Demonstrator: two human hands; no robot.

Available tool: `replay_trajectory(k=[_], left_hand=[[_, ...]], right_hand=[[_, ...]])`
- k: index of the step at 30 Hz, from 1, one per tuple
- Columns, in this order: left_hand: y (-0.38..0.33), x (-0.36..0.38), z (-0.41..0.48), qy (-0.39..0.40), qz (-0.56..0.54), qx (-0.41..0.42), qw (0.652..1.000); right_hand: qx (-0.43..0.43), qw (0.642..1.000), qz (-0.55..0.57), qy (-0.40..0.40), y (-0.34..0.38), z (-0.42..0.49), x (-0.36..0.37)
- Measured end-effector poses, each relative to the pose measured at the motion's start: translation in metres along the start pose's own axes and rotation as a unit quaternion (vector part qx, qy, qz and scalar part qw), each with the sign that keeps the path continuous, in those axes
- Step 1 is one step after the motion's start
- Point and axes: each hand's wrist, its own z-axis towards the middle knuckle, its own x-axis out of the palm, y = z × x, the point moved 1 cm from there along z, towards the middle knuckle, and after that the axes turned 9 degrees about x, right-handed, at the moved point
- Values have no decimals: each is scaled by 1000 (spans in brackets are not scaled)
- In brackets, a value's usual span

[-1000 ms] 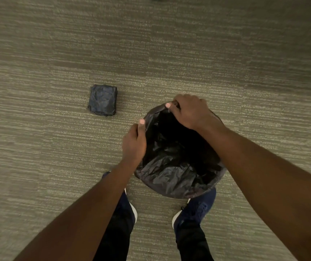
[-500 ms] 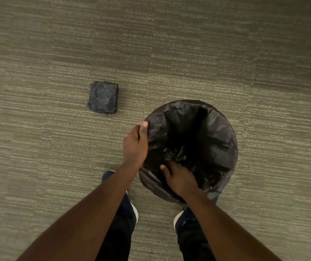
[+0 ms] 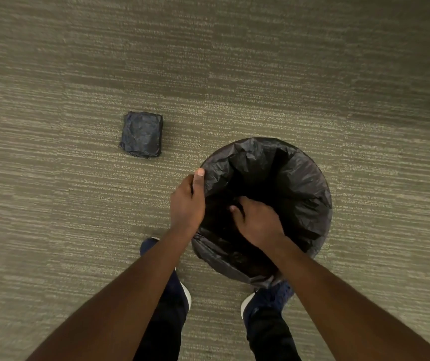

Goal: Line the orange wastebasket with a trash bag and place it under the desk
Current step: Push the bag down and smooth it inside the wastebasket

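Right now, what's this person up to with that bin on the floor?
A person is fitting a black trash bag into a round wastebasket that stands on the carpet in front of their shoes. The left hand pinches the bag at the rim, while the right hand reaches down inside it. The bag is draped over the rim and hides the basket. A folded dark bundle, maybe spare bags, lies to the left. No desk is in view.

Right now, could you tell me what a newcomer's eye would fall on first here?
The black trash bag draped over a round bin, right of centre on the carpet. The left hand grips its near-left rim; the right hand reaches inside. A folded dark packet lies apart, upper left.
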Motion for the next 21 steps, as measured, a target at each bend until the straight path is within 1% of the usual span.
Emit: replay_trajectory(k=[1,2,3,4,5,6,7,9,10,11,12,13,15,17,19,21], left_hand=[[-1,0,0,0,4,3,1000],[-3,0,-1,1,6,7,1000],[-3,0,-1,3,10,10,1000],[-2,0,-1,6,13,12,1000],[-3,0,-1,10,13,11,1000],[-2,0,0,10,9,11,1000],[-1,1,0,7,5,8,1000],[-1,0,1,6,1,5,1000],[-2,0,1,5,1,5,1000],[-4,0,0,5,-1,3,1000],[-5,-1,-1,5,-2,1,1000],[-6,-1,-1,6,-4,-3,1000],[-5,-1,0,5,-4,-10,1000],[-3,0,0,6,-5,-15,1000],[-2,1,0,4,-7,-15,1000],[-2,1,-1,9,-15,-19,1000]], right_hand=[[-7,999,-32,-15,-11,-6,-3],[-12,997,-81,17,-23,-14,-1],[-15,990,-124,66,-35,-23,3],[-15,983,-151,108,-44,-30,4],[-23,981,-149,119,-48,-34,2],[-34,987,-121,99,-47,-35,-5],[-46,993,-92,61,-43,-35,-14],[-86,994,-44,-60,-28,-36,-36],[-101,986,-29,-133,-20,-37,-49],[-98,974,-23,-202,-14,-37,-64],[-80,964,-24,-251,-11,-34,-77],[-48,961,-29,-271,-13,-29,-87],[27,968,-41,-245,-26,-13,-96],[82,973,-29,-214,-44,-2,-98],[111,969,-3,-222,-58,2,-100],[134,968,49,-206,-66,-3,-100]])
